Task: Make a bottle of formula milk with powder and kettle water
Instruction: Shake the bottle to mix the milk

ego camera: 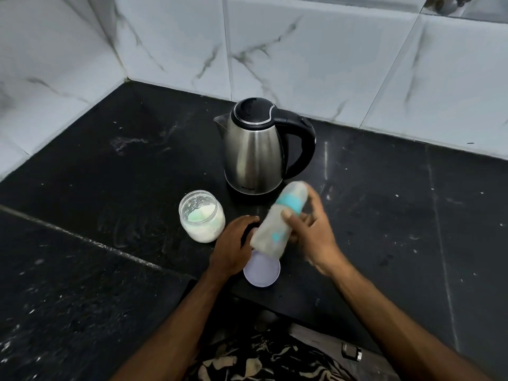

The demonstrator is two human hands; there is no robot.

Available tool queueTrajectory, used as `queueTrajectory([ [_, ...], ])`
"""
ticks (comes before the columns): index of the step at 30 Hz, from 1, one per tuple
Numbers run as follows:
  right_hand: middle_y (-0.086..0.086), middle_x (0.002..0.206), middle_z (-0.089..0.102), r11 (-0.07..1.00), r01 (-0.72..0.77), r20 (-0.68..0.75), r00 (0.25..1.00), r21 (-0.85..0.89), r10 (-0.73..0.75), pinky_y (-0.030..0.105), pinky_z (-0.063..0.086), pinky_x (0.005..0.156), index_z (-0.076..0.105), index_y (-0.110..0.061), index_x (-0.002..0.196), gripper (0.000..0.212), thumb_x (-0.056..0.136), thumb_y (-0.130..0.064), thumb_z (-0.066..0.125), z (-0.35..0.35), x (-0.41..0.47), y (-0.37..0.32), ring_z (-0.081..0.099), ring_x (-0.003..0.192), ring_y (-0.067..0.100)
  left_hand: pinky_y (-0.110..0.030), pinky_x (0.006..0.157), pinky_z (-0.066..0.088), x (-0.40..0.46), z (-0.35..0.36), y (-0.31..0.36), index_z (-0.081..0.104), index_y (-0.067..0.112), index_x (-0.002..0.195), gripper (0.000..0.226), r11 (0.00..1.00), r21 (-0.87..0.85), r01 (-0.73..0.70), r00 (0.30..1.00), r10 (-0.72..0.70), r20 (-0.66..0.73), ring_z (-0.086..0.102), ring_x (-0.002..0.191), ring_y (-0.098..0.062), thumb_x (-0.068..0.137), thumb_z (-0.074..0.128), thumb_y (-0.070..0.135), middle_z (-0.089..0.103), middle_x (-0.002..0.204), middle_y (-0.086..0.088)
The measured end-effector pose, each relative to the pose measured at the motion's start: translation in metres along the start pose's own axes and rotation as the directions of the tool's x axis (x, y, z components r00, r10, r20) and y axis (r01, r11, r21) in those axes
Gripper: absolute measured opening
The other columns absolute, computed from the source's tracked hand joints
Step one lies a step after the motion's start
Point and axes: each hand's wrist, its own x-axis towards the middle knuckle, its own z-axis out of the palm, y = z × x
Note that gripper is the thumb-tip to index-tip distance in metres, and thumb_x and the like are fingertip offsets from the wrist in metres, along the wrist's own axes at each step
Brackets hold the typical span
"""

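My right hand (310, 235) grips a baby bottle (277, 224) with a teal collar, tilted with its capped top pointing up and away toward the kettle; the bottle is motion-blurred and looks cloudy white inside. My left hand (233, 246) rests palm-down on the counter beside the bottle's base, fingers curled; whether it holds anything is unclear. An open clear jar of white powder (201, 215) stands just left of my left hand, a pale scoop showing inside. The steel kettle (254, 147) with black lid and handle stands behind, lid closed.
A pale lilac round lid (262, 273) lies flat on the black stone counter (110, 188) below the bottle. White marble-look tiled walls (170, 45) meet in a corner at the back left. The counter's front edge runs near my body.
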Motion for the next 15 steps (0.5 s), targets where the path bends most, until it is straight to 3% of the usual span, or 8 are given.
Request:
queueTrajectory([
  [2, 0.009, 0.114, 0.066, 0.992, 0.005, 0.106, 0.994, -0.125, 0.008, 0.033, 0.059, 0.071, 0.044, -0.037, 0.133, 0.072, 0.075, -0.017, 0.083, -0.001, -0.003, 0.005, 0.071, 0.093, 0.019, -0.043, 0.102, 0.047, 0.001, 0.001, -0.004, 0.063, 0.015, 0.126, 0.031, 1.000, -0.013, -0.001, 1.000, 0.001, 0.029, 0.060, 0.119, -0.019, 0.096, 0.063, 0.021, 0.065, 0.128, 0.000],
  [3, 0.010, 0.114, 0.066, 0.994, 0.024, 0.075, 0.997, -0.102, -0.016, 0.034, 0.059, 0.071, 0.045, -0.037, 0.132, 0.072, 0.075, -0.019, 0.085, -0.003, 0.000, 0.002, 0.071, 0.093, 0.020, -0.040, 0.105, 0.046, 0.001, 0.001, -0.003, 0.063, 0.014, 0.126, 0.030, 1.000, -0.007, -0.002, 1.000, 0.002, 0.020, 0.060, 0.120, -0.019, 0.097, 0.061, 0.022, 0.065, 0.128, -0.002],
  [6, -0.003, 0.096, 0.072, 0.987, 0.090, -0.192, 0.979, 0.135, -0.063, 0.036, 0.060, 0.063, 0.039, -0.024, 0.141, 0.068, 0.083, -0.021, 0.075, -0.010, 0.016, -0.012, 0.071, 0.086, 0.016, -0.009, 0.107, 0.031, -0.003, -0.001, 0.009, 0.064, 0.010, 0.127, 0.045, 1.000, 0.029, -0.004, 0.999, 0.005, -0.049, 0.053, 0.122, -0.008, 0.097, 0.045, 0.038, 0.064, 0.130, -0.003],
  [8, -0.004, 0.093, 0.070, 0.968, 0.105, -0.258, 0.965, 0.230, -0.044, 0.033, 0.059, 0.059, 0.036, -0.020, 0.142, 0.065, 0.085, -0.022, 0.068, -0.010, 0.018, -0.011, 0.069, 0.084, 0.015, -0.004, 0.105, 0.027, -0.004, -0.001, 0.013, 0.064, 0.010, 0.127, 0.048, 0.999, 0.031, -0.010, 0.999, 0.012, -0.049, 0.050, 0.121, -0.002, 0.097, 0.042, 0.041, 0.064, 0.129, -0.001],
  [10, 0.002, 0.099, 0.070, 0.986, 0.040, -0.151, 0.988, 0.161, -0.015, 0.036, 0.060, 0.063, 0.039, -0.026, 0.139, 0.069, 0.081, -0.021, 0.076, -0.004, 0.008, -0.003, 0.070, 0.087, 0.020, -0.012, 0.107, 0.034, -0.002, -0.001, 0.007, 0.064, 0.009, 0.125, 0.042, 1.000, 0.019, -0.016, 0.999, 0.016, -0.033, 0.054, 0.120, -0.009, 0.096, 0.048, 0.035, 0.064, 0.129, -0.001],
  [13, 0.013, 0.117, 0.065, 0.992, 0.005, 0.124, 0.992, -0.126, 0.010, 0.037, 0.060, 0.072, 0.042, -0.037, 0.136, 0.077, 0.071, -0.026, 0.081, -0.001, -0.006, 0.007, 0.070, 0.098, 0.027, -0.044, 0.100, 0.048, 0.003, 0.000, -0.005, 0.064, 0.016, 0.122, 0.027, 0.999, -0.040, -0.015, 0.998, 0.018, 0.063, 0.062, 0.115, -0.021, 0.095, 0.064, 0.019, 0.066, 0.127, 0.000],
  [15, 0.016, 0.118, 0.065, 0.995, 0.049, 0.053, 0.998, -0.082, -0.045, 0.039, 0.060, 0.073, 0.042, -0.037, 0.136, 0.077, 0.072, -0.026, 0.082, -0.004, -0.001, 0.002, 0.070, 0.099, 0.029, -0.040, 0.103, 0.046, 0.002, 0.000, -0.002, 0.065, 0.013, 0.121, 0.026, 0.999, -0.028, -0.019, 1.000, 0.020, 0.014, 0.060, 0.116, -0.018, 0.096, 0.061, 0.017, 0.065, 0.128, -0.001],
])
